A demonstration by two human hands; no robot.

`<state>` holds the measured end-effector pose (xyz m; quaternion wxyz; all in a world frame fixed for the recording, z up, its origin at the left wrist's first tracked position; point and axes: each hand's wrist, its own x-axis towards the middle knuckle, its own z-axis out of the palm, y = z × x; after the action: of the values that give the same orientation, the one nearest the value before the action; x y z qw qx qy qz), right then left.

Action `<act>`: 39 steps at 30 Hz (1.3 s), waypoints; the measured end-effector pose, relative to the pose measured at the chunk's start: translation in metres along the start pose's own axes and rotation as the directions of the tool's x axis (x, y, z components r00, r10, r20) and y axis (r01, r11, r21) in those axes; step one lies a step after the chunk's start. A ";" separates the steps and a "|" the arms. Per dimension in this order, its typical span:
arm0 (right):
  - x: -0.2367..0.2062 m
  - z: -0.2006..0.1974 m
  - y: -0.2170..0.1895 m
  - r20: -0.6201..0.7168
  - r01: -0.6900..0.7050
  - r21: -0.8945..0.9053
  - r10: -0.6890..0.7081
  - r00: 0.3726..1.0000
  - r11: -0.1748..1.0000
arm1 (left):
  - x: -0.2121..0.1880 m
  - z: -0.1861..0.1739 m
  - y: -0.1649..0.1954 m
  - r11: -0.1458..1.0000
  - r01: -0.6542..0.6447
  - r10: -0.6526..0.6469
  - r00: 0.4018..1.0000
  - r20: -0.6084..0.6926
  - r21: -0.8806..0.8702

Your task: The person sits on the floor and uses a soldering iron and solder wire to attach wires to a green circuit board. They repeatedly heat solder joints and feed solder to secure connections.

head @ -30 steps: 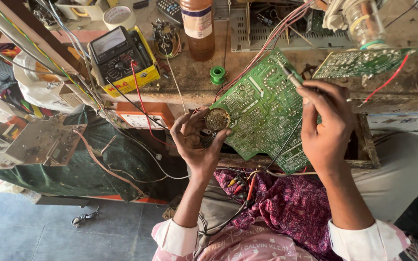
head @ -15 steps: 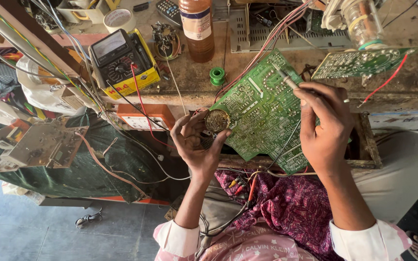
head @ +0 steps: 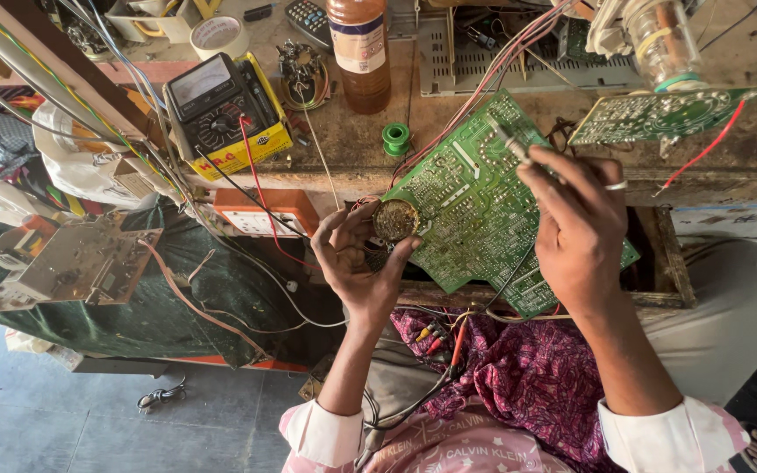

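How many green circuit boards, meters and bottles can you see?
Green circuit boards: 2, a large one under the right hand and a small one.
Yellow multimeter: 1.
Brown bottle: 1.
Total: 4.

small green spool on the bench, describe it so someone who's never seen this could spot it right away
Start at the worn wooden workbench and find the tall brown bottle standing on it. Just below and right of the bottle's base, beside the upper left edge of the big green circuit board, sits the small green spool. It is the only round, bright green thing there, with a dark centre hole.
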<state>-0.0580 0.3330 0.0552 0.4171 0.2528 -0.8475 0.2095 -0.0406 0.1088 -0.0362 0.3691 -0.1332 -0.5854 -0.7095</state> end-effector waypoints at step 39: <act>0.005 0.000 0.001 -0.048 -0.109 0.130 0.116 0.992 0.986 | 0.000 0.003 -0.002 0.999 -0.028 0.028 1.000 -0.014 0.021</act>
<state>-0.0613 0.3326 0.0595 0.4112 0.2249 -0.8333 0.2933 -0.0428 0.1115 -0.0373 0.3845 -0.1324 -0.5881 -0.6991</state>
